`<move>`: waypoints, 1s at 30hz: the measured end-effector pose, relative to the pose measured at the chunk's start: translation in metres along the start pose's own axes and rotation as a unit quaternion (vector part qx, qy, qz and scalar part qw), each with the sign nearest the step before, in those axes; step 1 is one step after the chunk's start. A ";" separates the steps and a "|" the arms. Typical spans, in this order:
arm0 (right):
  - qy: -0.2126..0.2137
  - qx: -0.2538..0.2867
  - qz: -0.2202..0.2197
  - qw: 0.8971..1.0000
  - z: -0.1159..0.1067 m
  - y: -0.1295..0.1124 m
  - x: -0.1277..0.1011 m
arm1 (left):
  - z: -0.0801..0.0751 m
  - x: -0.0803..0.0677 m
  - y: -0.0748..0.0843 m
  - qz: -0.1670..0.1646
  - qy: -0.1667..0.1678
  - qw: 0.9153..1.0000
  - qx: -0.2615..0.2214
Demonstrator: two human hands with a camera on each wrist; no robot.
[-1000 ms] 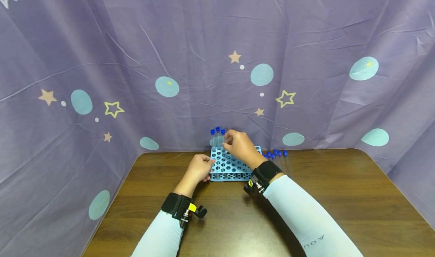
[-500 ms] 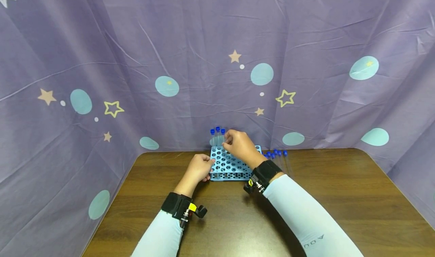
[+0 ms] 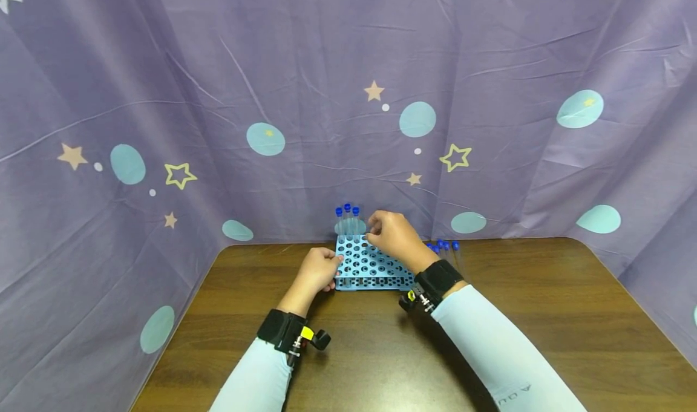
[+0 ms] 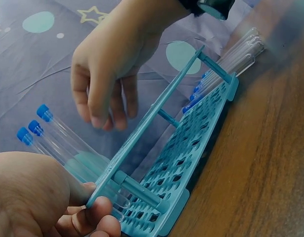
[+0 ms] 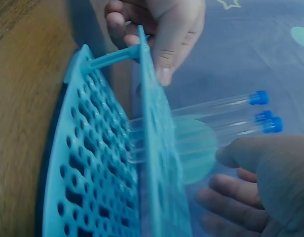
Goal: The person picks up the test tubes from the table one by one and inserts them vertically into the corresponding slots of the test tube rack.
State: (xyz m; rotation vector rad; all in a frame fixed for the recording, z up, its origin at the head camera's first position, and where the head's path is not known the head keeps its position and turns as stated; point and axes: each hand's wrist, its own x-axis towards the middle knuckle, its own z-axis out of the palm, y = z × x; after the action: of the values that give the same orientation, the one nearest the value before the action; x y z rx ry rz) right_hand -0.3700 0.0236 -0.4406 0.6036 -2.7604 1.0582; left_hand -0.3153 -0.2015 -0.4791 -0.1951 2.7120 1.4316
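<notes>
At its left end the light blue test tube rack (image 3: 356,265) is gripped by my left hand (image 3: 317,268), thumb on the upper plate and fingers beneath, as the left wrist view shows. Three clear test tubes (image 5: 218,111) with blue caps stand in holes at that end, close to the left hand. Over the rack's back, just right of these tubes, hovers my right hand (image 3: 396,236). Its fingers (image 4: 100,103) hang loosely bent with nothing between them. In the right wrist view the thumb and fingers are apart from the tubes.
Several more blue-capped test tubes (image 3: 447,247) lie on the wooden table (image 3: 517,303) beyond the rack's right end, partly hidden by the right arm. A purple patterned curtain (image 3: 305,97) hangs right behind the table's back edge.
My right hand has drawn back to the right from the front-right tube, which stays standing in the rack. My left hand keeps its grip on the rack.
</notes>
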 end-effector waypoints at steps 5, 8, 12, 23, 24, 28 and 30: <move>0.000 -0.015 0.016 1.000 -0.016 0.009 -0.010 | 0.000 0.000 0.000 -0.002 0.004 1.000 0.001; 0.007 -0.018 0.018 1.000 -0.027 0.015 -0.016 | 0.000 0.000 0.001 -0.001 0.005 1.000 0.001; 0.013 -0.030 0.023 0.999 -0.042 0.025 -0.025 | 0.000 -0.001 0.001 -0.001 0.005 1.000 0.003; 0.045 -0.008 0.037 0.998 -0.081 0.051 -0.048 | 0.000 -0.003 0.001 -0.001 0.004 1.000 0.001; 0.048 -0.008 0.040 0.998 -0.084 0.054 -0.049 | -0.001 -0.003 0.001 0.000 0.004 1.000 0.000; 0.057 -0.009 0.055 0.997 -0.092 0.064 -0.055 | -0.001 -0.004 0.002 0.001 0.003 1.000 0.001; 0.056 -0.005 0.062 0.996 -0.095 0.069 -0.057 | 0.000 -0.004 0.002 0.001 0.004 1.000 0.001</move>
State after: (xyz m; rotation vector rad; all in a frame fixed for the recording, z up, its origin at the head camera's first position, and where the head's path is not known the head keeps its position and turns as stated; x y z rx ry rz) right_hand -0.3484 0.1516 -0.4261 0.3634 -2.7327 1.0654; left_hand -0.3116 -0.2003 -0.4764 -0.2000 2.7206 1.4327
